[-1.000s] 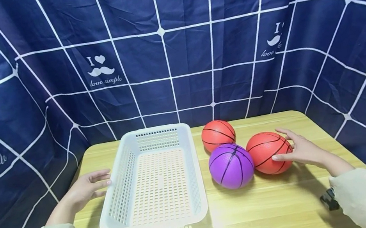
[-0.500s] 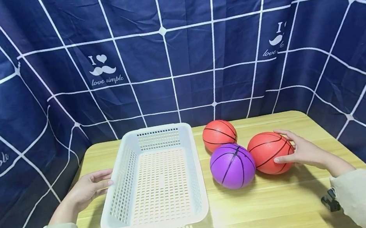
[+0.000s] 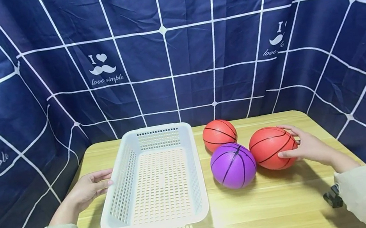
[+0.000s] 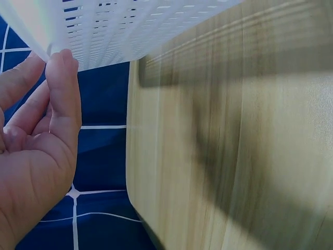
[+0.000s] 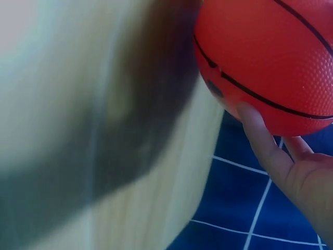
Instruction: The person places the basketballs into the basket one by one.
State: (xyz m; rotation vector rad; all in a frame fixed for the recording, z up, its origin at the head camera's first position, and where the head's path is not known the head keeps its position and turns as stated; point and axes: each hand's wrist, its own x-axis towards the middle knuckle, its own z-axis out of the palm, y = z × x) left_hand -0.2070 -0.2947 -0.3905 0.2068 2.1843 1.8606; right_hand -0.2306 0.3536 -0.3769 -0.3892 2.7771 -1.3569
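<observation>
Your right hand [image 3: 310,148], at the right of the frame, had just drawn the front red basketball [image 3: 271,146] slightly up and rightward from its position half a second earlier; the fingers and thumb grasped the ball's right side. The ball appeared to have begun leaving the wooden tabletop [image 3: 254,213], which suggested that the work had passed from taking hold to bearing weight, although a gap beneath could not be confirmed. The purple basketball [image 3: 233,165], just left of it, and the rear red basketball [image 3: 219,135], higher in the frame, had stayed in place. At the lower left, your left hand [image 3: 86,191] still pinched the left rim of the white perforated basket [image 3: 160,225], left of centre, apparently steadying it. All three balls lay outside the basket.
</observation>
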